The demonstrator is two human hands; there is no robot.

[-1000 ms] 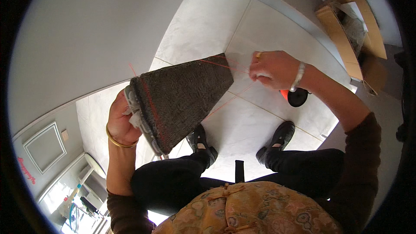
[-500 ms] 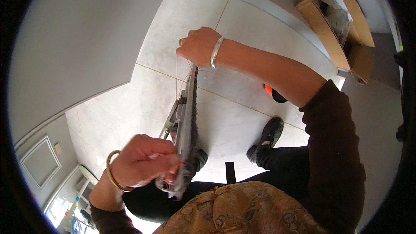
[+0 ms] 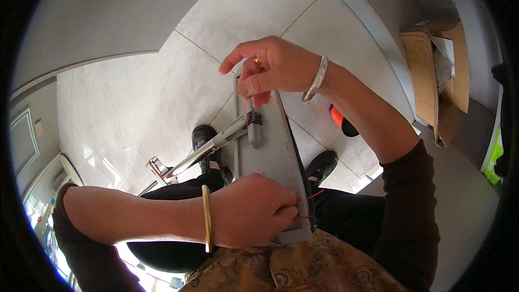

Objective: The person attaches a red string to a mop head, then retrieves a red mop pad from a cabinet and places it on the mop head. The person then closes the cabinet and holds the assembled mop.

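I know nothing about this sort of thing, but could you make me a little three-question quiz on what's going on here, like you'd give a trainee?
1. Multiple choice: which hand is at the end of the flat grey plate nearer the person's body? A) left B) right C) neither
2. True or false: the orange-and-black spool sits inside the cardboard box.
3. Fill in the missing word: the bracelet on the right wrist is ______ in colour.

Key:
1. A: the left hand is there.
2. False: the spool lies on the floor.
3. Silver.
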